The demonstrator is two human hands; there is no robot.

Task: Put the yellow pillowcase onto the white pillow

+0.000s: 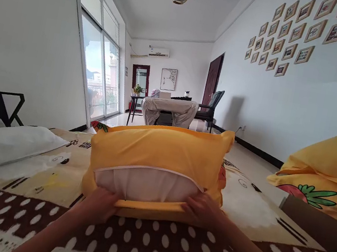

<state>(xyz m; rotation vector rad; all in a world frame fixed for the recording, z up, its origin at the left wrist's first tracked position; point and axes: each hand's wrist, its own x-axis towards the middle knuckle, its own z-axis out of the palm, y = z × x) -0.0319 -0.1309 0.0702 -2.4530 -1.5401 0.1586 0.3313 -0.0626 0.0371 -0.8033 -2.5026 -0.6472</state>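
Note:
A yellow pillowcase (158, 148) lies in front of me on the patterned blanket, with its long slit facing me. Through the slit shows a white pillow (148, 183) that fills the case. My left hand (101, 203) is closed on the lower edge of the opening at its left end. At the right end of the same edge, my right hand (202, 210) grips the fabric. Between the hands the lower edge is stretched nearly straight. The fingertips are partly hidden in the cloth.
Beneath everything spreads a brown and cream blanket (145, 239). A bare white pillow (15, 146) lies at the left, near a black chair frame (11, 109). Yellow pillowcases (335, 159) are stacked at the right beside a brown box edge (307, 224). Farther back stands a covered table (170, 104).

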